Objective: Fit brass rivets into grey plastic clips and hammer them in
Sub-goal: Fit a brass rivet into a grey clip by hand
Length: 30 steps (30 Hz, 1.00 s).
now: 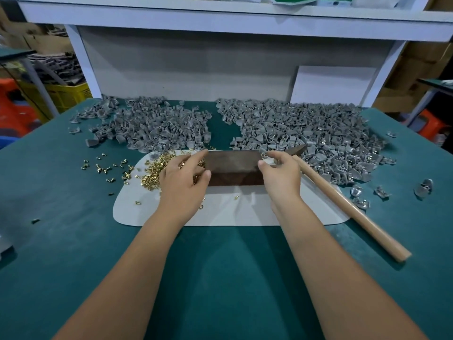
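Gathering stock, head view: left hand point(182, 179) rests relaxed, fingers in the brass rivets point(157, 168), grasping nothing visible; right hand point(279, 173) pinches a small grey clip point(263, 153) beside the metal block point(234, 169). Seat one rivet squarely before lifting the hammer point(343, 200) lying nearby.

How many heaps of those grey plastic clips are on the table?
2. One heap lies at the back left of the green table, the bigger heap at the back right. A few loose clips lie scattered beside them; more may be hidden.
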Available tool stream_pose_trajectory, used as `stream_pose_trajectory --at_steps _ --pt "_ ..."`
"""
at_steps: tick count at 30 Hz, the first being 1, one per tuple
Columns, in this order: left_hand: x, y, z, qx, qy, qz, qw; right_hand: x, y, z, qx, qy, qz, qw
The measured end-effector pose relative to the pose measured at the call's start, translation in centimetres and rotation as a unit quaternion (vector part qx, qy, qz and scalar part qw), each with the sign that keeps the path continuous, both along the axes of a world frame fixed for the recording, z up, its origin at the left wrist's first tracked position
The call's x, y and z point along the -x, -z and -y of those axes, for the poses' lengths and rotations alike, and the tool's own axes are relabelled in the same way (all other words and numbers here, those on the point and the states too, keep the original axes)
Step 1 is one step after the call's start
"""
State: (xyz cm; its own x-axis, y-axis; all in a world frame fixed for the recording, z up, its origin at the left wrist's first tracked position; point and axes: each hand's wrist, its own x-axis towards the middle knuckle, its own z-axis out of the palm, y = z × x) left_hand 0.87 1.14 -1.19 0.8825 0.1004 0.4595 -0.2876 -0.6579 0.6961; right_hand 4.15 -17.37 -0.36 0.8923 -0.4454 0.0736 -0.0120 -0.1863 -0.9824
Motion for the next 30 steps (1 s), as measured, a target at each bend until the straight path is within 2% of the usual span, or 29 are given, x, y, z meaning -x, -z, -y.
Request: stream_pose_trajectory --at_steps 6,10,13,18,22,24,27,30 --pt "0.1 0.5 0.7 -0.168 0.03 -0.043 0.984 0.8 0.7 1.1 0.024 -0.035 0.018 0.999" --pt "-0.2 0.5 0.6 -0.19 0.02 -0.062 0.98 1.5 0.9 0.8 0.127 -0.046 0.033 0.99" --pt "0.2 0.2 0.6 -0.161 -0.004 -0.064 0.985 1.9 0.8 0.4 0.186 -0.061 0.038 0.98" --pt "-0.3 -1.0 -0.8 0.048 -0.063 -0.062 0.995 2.3 0.6 -0.2 0.229 -0.077 0.03 0.97" --pt "-3.0 -2.4 -2.7 0.13 -0.056 -0.075 0.987 2.6 0.3 -0.4 0.241 -0.067 0.039 0.967" --pt "-4.6 -2.4 -3.1 0.13 -0.048 -0.095 0.986 2.7 0.2 -0.6 0.261 -0.072 0.039 0.962" --pt "-7.0 -2.2 -3.3 0.093 -0.028 -0.109 0.989 3.1 0.3 -1.1 0.364 -0.046 0.048 0.929" --pt "-9.2 -1.9 -2.7 -0.04 -0.007 -0.127 0.991 3.4 0.2 -1.5 0.434 0.003 0.106 0.895"
